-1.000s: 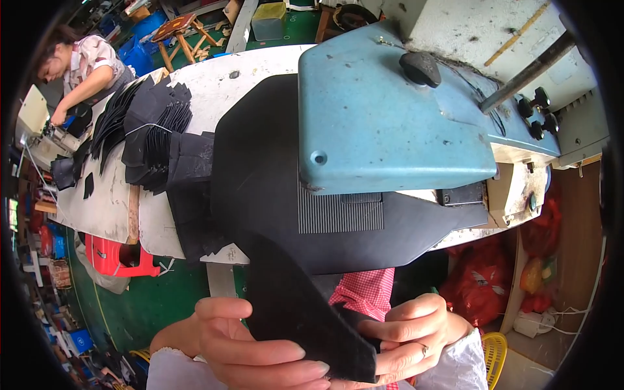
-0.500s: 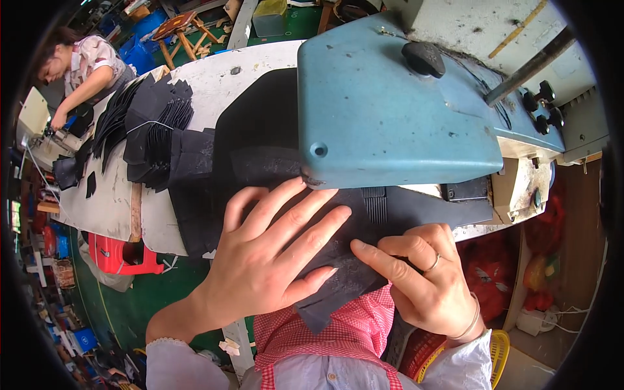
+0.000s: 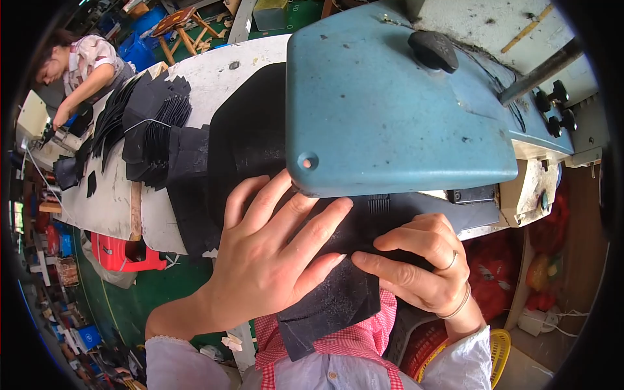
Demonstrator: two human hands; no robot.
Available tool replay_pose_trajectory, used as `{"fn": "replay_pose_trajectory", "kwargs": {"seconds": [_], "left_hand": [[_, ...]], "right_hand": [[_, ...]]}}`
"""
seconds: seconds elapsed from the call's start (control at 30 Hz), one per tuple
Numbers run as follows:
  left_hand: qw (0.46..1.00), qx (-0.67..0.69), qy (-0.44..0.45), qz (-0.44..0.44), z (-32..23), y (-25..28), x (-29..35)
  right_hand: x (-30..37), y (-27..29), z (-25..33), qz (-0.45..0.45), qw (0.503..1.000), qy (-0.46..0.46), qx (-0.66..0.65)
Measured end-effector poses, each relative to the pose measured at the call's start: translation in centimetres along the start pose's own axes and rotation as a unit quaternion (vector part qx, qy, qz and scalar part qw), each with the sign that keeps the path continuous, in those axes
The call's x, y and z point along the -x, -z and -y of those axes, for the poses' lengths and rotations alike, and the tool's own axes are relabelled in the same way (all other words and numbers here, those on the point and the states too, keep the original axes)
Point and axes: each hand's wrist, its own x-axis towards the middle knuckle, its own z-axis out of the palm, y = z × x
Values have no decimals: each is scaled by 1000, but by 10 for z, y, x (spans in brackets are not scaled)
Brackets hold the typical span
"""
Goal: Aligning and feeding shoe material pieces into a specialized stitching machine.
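Note:
A black piece of thin, leather-like sheet (image 3: 335, 296) lies under my hands, its near end hanging over the table edge toward my apron. My left hand (image 3: 263, 253) rests on it with fingers spread, its longer fingertips close against the lower edge of a light-blue machine head (image 3: 396, 110). My right hand (image 3: 422, 266) has bent fingers at the piece's right edge; the thumb lies on top and another fingertip shows beside the edge, apparently gripping it. The machine head hides the work area beneath it. Some ridged metal plate (image 3: 379, 203) shows just below its front edge.
Stacks of black cut pieces (image 3: 153, 130), one tied with a string, lie left on the white table (image 3: 221, 75). A red stool (image 3: 123, 253) stands below. Yellow and red baskets (image 3: 499, 354) sit at lower right. A co-worker (image 3: 91, 71) works at far left.
The black piece's near end has come farther toward me and left, showing more of it. My right fingers have bent and shifted along its edge. My left hand has barely moved.

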Motion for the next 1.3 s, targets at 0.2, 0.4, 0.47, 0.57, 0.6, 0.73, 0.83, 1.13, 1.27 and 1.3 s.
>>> {"fn": "replay_pose_trajectory", "kwargs": {"seconds": [0.2,0.4,0.47,0.57,0.6,0.73,0.83,1.13,1.27,1.3], "left_hand": [[1000,-1,-10,5,1,0,-3],[1000,15,-4,0,4,2,-9],[1000,22,12,-10,3,2,-14],[996,64,7,-63,12,-5,-10],[996,62,12,-70,10,-1,-15],[989,93,-37,-105,23,-9,-26],[985,112,-53,-123,32,-11,-34],[996,44,-57,-50,45,1,-38],[992,91,-63,-56,54,-1,-44],[992,96,-63,-56,57,-1,-48]], "right_hand": [[1,1,-6,9,999,39,-32],[-3,5,-10,27,997,56,-35],[-5,7,-11,28,997,62,-31],[-7,9,-13,43,996,73,-34],[-6,7,-15,38,996,73,-30],[-9,7,-16,28,998,61,-8],[-13,6,-16,27,998,57,2],[-25,8,-19,34,998,32,40],[-28,3,-18,30,998,16,51],[-30,2,-16,25,998,-3,53]]}}
